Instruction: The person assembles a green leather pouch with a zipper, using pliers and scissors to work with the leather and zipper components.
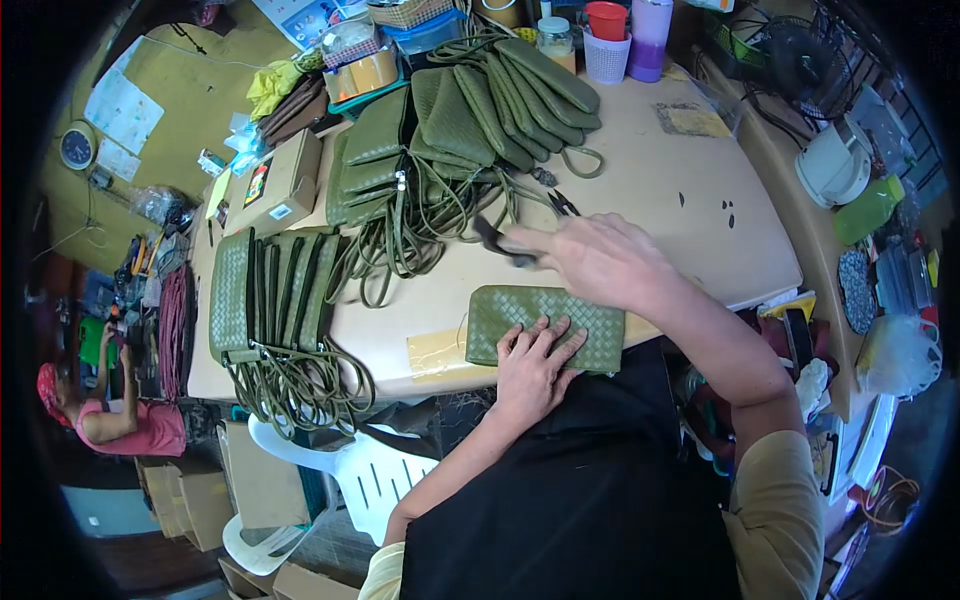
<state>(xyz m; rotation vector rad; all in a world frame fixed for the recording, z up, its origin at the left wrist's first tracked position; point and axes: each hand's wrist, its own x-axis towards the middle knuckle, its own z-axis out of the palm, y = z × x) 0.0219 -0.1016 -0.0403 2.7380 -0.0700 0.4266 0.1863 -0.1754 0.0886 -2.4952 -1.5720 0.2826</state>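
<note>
A green woven purse lies flat at the table's front edge. My left hand rests on it with the fingers spread. Above the purse's upper right side is my right hand, blurred by motion, its fingers closed round a dark tool whose exact kind I cannot make out. Black-tipped pliers lie just beyond that hand. To the left stands a row of green woven purses with looped straps. More green purses are piled at the back, their cords trailing toward the middle.
A cardboard box stands at the back left. Cups, a jar and a purple tumbler line the back edge. A white plastic chair is below the table's left front. Another person is at the far left.
</note>
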